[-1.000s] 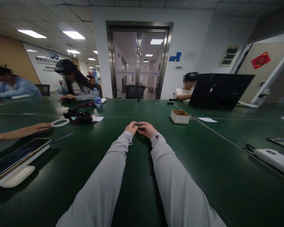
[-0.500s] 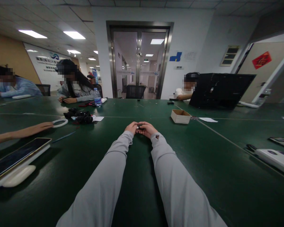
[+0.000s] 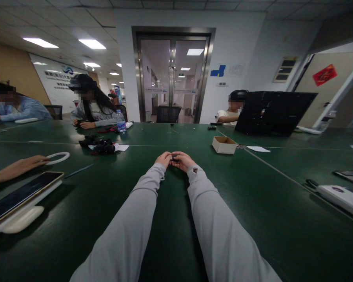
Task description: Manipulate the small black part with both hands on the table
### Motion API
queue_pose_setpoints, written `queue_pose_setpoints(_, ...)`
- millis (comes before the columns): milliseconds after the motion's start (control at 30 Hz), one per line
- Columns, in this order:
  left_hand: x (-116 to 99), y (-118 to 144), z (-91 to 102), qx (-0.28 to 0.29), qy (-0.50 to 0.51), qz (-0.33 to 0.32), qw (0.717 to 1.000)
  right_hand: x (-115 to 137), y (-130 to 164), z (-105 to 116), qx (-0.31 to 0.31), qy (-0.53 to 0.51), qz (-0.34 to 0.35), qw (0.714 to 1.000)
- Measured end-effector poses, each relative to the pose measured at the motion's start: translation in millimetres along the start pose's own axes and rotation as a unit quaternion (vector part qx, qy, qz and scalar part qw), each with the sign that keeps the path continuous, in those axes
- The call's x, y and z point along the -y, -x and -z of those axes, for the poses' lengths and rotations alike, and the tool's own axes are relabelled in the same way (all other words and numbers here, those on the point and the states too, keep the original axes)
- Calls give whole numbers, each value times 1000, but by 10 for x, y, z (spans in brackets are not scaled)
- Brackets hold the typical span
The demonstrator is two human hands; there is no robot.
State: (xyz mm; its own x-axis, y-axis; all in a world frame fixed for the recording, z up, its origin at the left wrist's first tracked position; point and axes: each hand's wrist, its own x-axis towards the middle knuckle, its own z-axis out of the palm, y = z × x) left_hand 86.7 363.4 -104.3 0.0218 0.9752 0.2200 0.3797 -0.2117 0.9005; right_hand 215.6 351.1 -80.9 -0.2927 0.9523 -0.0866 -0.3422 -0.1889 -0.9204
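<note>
Both my arms, in grey sleeves, stretch forward over the dark green table point(image 3: 170, 219). My left hand point(image 3: 164, 158) and my right hand point(image 3: 182, 160) meet at their fingertips just above the tabletop. Between them is a small dark object with a shiny part point(image 3: 173, 157), mostly covered by my fingers. Its kind is too small to make out. Fingers of both hands are closed around it.
Right of my hands stands a small open cardboard box point(image 3: 224, 145). A co-worker's hand point(image 3: 37, 160) at left holds a white ring point(image 3: 59, 158). Nearby lie a phone point(image 3: 26, 196), black gear point(image 3: 98, 143), a bottle point(image 3: 121, 121) and a large monitor point(image 3: 275, 112).
The co-worker's hand at left has drawn the white ring further left. My hands stay in place, with only a slight shift of the small object between my fingers.
</note>
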Motion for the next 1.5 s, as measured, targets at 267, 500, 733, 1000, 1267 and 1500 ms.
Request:
queue_pose_setpoints(267, -44, 13, 12, -6, -23, 10, 1000, -1, -6, 1, 4, -2, 1, 1000)
queue_pose_setpoints(500, -56, 31, 11, -4, -17, 6, 1000, 11, 12, -12, -6, -3, -2, 1000)
queue_pose_setpoints(733, -62, 44, 25, 6, -22, 7, 1000, 12, 19, -20, -2, -10, 1, 1000)
queue_pose_setpoints(1000, -46, 28, 30, 5, -24, 0, 1000, -11, -24, 15, 6, -5, 1, 1000)
queue_pose_setpoints(1267, -37, 13, 24, 7, -31, -4, 999, 5, 8, -10, 3, -6, 0, 1000)
queue_pose_setpoints(1500, -16, -1, 15, 2, -41, -6, 999, -7, -18, 13, 9, -13, 4, 1000)
